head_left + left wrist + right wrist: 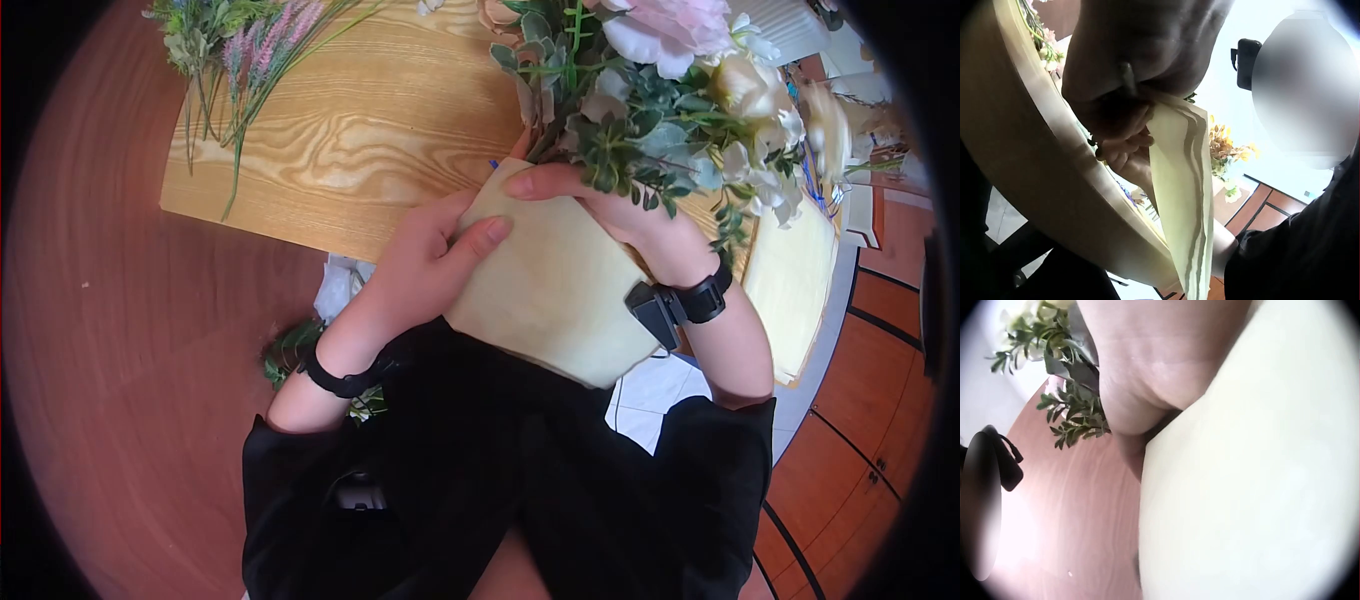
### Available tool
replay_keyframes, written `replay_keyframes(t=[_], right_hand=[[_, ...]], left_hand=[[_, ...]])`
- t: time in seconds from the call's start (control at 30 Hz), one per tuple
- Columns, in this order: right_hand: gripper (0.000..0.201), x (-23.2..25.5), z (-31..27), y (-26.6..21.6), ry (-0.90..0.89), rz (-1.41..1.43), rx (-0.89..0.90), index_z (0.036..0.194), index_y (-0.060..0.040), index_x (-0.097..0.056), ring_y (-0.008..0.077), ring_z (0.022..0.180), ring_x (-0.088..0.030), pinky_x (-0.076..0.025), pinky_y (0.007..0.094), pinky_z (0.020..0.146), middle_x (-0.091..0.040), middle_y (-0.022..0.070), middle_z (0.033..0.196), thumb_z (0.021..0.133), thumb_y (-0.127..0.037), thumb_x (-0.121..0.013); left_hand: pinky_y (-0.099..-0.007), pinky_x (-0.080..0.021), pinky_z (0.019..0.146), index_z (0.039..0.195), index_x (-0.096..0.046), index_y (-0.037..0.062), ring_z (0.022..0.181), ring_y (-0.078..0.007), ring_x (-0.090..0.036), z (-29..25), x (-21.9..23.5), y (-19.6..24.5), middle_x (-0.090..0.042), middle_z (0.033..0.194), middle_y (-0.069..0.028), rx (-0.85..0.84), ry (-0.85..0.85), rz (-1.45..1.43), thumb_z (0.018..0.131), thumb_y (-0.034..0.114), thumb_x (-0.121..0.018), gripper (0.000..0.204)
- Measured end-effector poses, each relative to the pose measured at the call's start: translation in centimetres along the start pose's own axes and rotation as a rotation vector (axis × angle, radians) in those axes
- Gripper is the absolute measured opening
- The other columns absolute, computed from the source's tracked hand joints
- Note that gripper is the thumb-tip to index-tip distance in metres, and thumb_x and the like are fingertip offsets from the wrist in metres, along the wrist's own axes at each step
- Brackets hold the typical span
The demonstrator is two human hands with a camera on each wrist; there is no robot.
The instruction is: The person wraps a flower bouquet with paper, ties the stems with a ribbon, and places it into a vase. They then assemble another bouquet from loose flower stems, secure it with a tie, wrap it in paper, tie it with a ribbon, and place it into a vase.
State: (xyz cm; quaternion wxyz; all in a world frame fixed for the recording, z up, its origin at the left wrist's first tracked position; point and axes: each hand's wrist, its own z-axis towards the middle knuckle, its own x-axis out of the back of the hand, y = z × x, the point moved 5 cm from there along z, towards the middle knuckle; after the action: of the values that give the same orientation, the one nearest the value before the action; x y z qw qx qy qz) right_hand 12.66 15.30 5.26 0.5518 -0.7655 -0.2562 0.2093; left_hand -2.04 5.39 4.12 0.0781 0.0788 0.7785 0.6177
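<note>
A bouquet of pink and cream flowers with green leaves (640,130) leans up and to the right over the table edge. Cream paper (550,280), in several layers in the left wrist view (1179,169), covers its lower stems. The left hand (425,255) grips the paper's left side, thumb on top and fingers behind. With its thumb on the paper's upper edge, the right hand (620,215) holds paper and stems together; leaves partly cover it. In the right wrist view the right hand (1154,369) lies against the paper (1241,487); its fingertips are hidden.
On the wooden table (350,150), pink and purple flower sprigs (265,60) lie at the far left corner. A stack of cream sheets (790,290) is at the right. Greenery (290,350) shows below the table's left side. Yellow flowers (1225,147) appear in the left wrist view.
</note>
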Motion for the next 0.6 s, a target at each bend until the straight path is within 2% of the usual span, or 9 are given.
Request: replay_keyframes(t=[0.13, 0.27, 0.33, 0.37, 0.43, 0.47, 0.5, 0.57, 0.6], right_hand=[[0.024, 0.1, 0.2, 0.5, 0.014, 0.077, 0.007, 0.097, -0.0028, -0.067, 0.0125, 0.079, -0.063, -0.052, 0.0263, 0.071, -0.067, 0.0045, 0.088, 0.078, -0.009, -0.079], [0.028, 0.5, 0.2, -0.5, 0.003, -0.035, 0.087, 0.103, -0.0018, -0.067, 0.0128, 0.082, -0.064, -0.053, 0.0279, 0.073, -0.067, 0.0065, 0.096, 0.082, -0.016, -0.078], [0.039, 0.3, -0.9, -2.4, 0.006, -0.207, -0.044, 0.117, -0.0002, -0.065, 0.0133, 0.089, -0.065, -0.052, 0.0277, 0.080, -0.068, 0.0070, 0.103, 0.088, -0.026, -0.074], [0.039, 0.2, -1.2, -2.7, 0.002, -0.215, -0.044, 0.117, -0.0002, -0.065, 0.0133, 0.089, -0.065, -0.052, 0.0277, 0.080, -0.068, 0.0070, 0.103, 0.088, -0.026, -0.074], [0.047, 0.9, -1.9, -1.9, -0.031, -0.318, -0.250, 0.128, -0.0018, -0.060, 0.0127, 0.098, -0.063, -0.050, 0.0272, 0.089, -0.067, 0.0070, 0.113, 0.093, -0.032, -0.068], [0.049, 1.7, -1.7, -0.6, -0.102, -0.260, -0.177, 0.130, 0.0011, -0.058, 0.0153, 0.108, -0.061, -0.046, 0.0296, 0.096, -0.065, 0.0092, 0.121, 0.094, -0.029, -0.068], [0.049, 2.5, -2.4, -0.5, -0.117, -0.274, -0.179, 0.130, 0.0011, -0.058, 0.0153, 0.108, -0.061, -0.046, 0.0296, 0.096, -0.065, 0.0092, 0.121, 0.094, -0.029, -0.068], [0.045, 2.9, -4.8, -2.7, 0.019, -0.747, 0.261, 0.126, 0.0028, -0.060, 0.0281, 0.110, -0.063, -0.047, 0.0345, 0.095, -0.064, 0.0186, 0.121, 0.091, -0.025, -0.068], [0.045, 2.2, -6.0, -3.5, 0.006, -0.755, 0.257, 0.126, 0.0028, -0.060, 0.0281, 0.110, -0.063, -0.047, 0.0345, 0.095, -0.064, 0.0186, 0.121, 0.091, -0.025, -0.068]], left_hand=[[-0.0246, -0.050, 0.080, 0.123, -0.058, -0.0046, 0.091, -0.0080, -0.062, 0.0, 0.1, 0.2, -0.068, 0.102, -0.0041, 0.024, -0.017, -0.109, 0.101, 0.023, -0.057, 0.036], [-0.0243, -0.050, 0.080, 0.122, -0.058, -0.0048, 0.090, -0.0082, -0.063, 0.2, 0.3, 0.1, -0.069, 0.102, -0.0047, 0.011, 0.016, -0.072, 0.101, 0.023, -0.057, 0.035], [-0.0242, -0.051, 0.079, 0.121, -0.059, -0.0048, 0.090, -0.0090, -0.064, 0.3, 0.4, 0.4, -0.069, 0.102, -0.0059, 0.033, 0.016, -0.179, 0.101, 0.024, -0.058, 0.035], [-0.0242, -0.051, 0.079, 0.121, -0.059, -0.0048, 0.090, -0.0090, -0.064, 0.3, 0.4, 0.6, -0.069, 0.102, -0.0059, 0.028, 0.021, -0.184, 0.101, 0.024, -0.058, 0.035], [-0.0242, -0.052, 0.077, 0.118, -0.061, -0.0049, 0.087, -0.0098, -0.066, 0.3, 0.6, 0.8, -0.071, 0.100, -0.0066, 0.040, 0.063, -0.281, 0.100, 0.025, -0.058, 0.035], [-0.0242, -0.052, 0.077, 0.118, -0.061, -0.0049, 0.087, -0.0098, -0.066, 0.4, 0.9, 0.7, -0.071, 0.100, -0.0066, 0.034, 0.077, -0.292, 0.100, 0.025, -0.058, 0.035], [-0.0244, -0.052, 0.076, 0.119, -0.061, -0.0048, 0.085, -0.0093, -0.066, 0.5, 1.3, 0.5, -0.071, 0.098, -0.0064, 0.044, 0.090, -0.292, 0.100, 0.025, -0.058, 0.035], [-0.0247, -0.053, 0.074, 0.119, -0.061, -0.0047, 0.083, -0.0089, -0.066, 0.7, 1.9, 0.5, -0.071, 0.097, -0.0062, 0.048, 0.117, -0.304, 0.100, 0.025, -0.058, 0.035], [-0.0247, -0.053, 0.073, 0.116, -0.062, -0.0048, 0.081, -0.0089, -0.066, 0.7, 1.9, 0.7, -0.071, 0.095, -0.0061, 0.052, 0.133, -0.300, 0.100, 0.025, -0.058, 0.034]])
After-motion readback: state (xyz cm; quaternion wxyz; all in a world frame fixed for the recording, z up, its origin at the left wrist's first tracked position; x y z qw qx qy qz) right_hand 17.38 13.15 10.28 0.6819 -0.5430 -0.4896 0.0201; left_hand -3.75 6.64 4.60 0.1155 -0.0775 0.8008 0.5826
